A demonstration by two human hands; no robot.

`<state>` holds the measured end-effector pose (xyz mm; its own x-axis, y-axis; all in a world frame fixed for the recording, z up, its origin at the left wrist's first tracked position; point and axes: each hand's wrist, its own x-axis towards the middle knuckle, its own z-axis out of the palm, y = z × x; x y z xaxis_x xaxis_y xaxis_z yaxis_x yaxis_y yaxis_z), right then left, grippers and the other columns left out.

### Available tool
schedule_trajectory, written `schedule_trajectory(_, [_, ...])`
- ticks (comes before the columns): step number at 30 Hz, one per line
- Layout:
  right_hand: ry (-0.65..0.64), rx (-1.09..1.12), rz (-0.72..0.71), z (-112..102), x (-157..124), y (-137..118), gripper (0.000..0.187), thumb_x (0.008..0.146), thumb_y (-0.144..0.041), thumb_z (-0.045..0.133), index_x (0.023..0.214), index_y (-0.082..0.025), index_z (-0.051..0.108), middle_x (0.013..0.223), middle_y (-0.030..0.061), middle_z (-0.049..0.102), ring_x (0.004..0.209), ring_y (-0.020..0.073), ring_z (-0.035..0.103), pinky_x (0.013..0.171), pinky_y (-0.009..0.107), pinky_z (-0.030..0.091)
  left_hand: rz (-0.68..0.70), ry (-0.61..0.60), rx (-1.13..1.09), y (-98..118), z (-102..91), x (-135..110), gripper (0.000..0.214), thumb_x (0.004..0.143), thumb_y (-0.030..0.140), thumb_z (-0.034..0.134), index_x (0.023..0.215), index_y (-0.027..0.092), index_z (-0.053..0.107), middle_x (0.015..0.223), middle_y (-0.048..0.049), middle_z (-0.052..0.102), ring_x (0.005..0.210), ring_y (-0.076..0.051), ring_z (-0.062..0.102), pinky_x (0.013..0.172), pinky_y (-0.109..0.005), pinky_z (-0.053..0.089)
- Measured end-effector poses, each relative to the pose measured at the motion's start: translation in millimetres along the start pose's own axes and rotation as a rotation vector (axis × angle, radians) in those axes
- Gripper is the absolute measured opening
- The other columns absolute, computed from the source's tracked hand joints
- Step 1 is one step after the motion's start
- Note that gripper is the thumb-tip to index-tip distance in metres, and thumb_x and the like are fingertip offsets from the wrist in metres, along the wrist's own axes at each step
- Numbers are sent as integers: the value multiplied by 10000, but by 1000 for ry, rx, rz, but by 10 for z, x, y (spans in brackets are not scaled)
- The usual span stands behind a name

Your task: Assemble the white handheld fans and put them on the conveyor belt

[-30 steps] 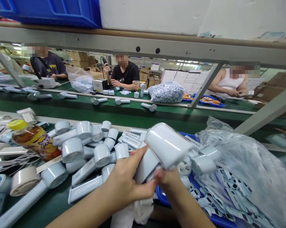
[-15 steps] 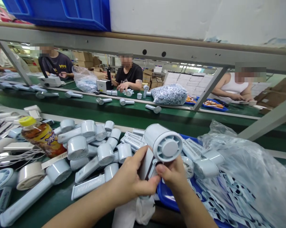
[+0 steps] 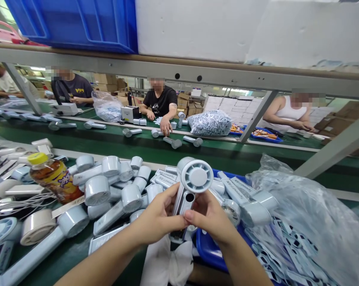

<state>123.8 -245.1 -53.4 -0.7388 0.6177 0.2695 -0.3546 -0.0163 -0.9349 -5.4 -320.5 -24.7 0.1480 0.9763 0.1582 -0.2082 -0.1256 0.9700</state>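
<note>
I hold a pale blue-grey hand-held fan (image 3: 193, 178) upright in front of me, its round grille facing me. My left hand (image 3: 157, 218) grips the left side of its handle with curled fingers. My right hand (image 3: 210, 216) pinches the handle from the right, thumb across its front below a dark oval opening. A heap of the same fans (image 3: 113, 186) lies on the green table just beyond my hands. A white cloth (image 3: 170, 262) lies under my wrists.
A bottle of amber drink with a yellow cap (image 3: 52, 176) lies at the left. A blue tray (image 3: 209, 248) and a clear plastic bag of small parts (image 3: 304, 222) sit at the right. Beyond the green conveyor (image 3: 107, 141), several co-workers sit under a metal shelf frame (image 3: 179, 73).
I have turned the fan from side-on to upright with its grille toward me and drawn it closer. My right thumb has come onto the handle's front. A co-worker opposite has reached onto the conveyor.
</note>
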Motion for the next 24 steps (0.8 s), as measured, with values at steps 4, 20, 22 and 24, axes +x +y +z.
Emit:
schedule_trajectory(4, [82, -23, 27, 26, 4, 21, 458, 623, -328, 739, 1019, -236, 528, 942, 39, 640, 855, 202, 608, 759, 334, 483, 17, 1, -2, -51, 13, 21, 511, 732, 69, 574, 1219, 174, 458, 991, -60, 594, 885, -181, 563, 789, -289, 430])
schedule_trajectory(20, [285, -1289, 636, -1843, 1426, -240, 333, 836, -243, 567, 1146, -141, 506, 1106, 84, 575, 936, 211, 587, 787, 399, 493, -239, 234, 598, -55, -382, -66, 589, 765, 278, 543, 1322, 284, 351, 1207, -69, 528, 1089, -228, 496, 933, -362, 400])
schedule_trajectory(22, [289, -1417, 709, -2103, 1522, -40, 276, 859, -269, 539, 1108, -149, 529, 1117, 73, 561, 941, 202, 578, 783, 403, 494, -187, 275, 637, -74, -432, -61, 547, 726, 246, 568, 1257, 305, 450, 1157, -37, 581, 1054, -224, 529, 907, -330, 423])
schedule_trajectory(24, [274, -1519, 754, -2333, 1616, 110, 272, 861, -274, 535, 1101, -146, 531, 1096, 73, 569, 915, 192, 586, 764, 387, 501, -134, 312, 635, -89, -491, -33, 498, 705, 250, 572, 1194, 324, 520, 1093, -11, 627, 1000, -219, 569, 863, -307, 454])
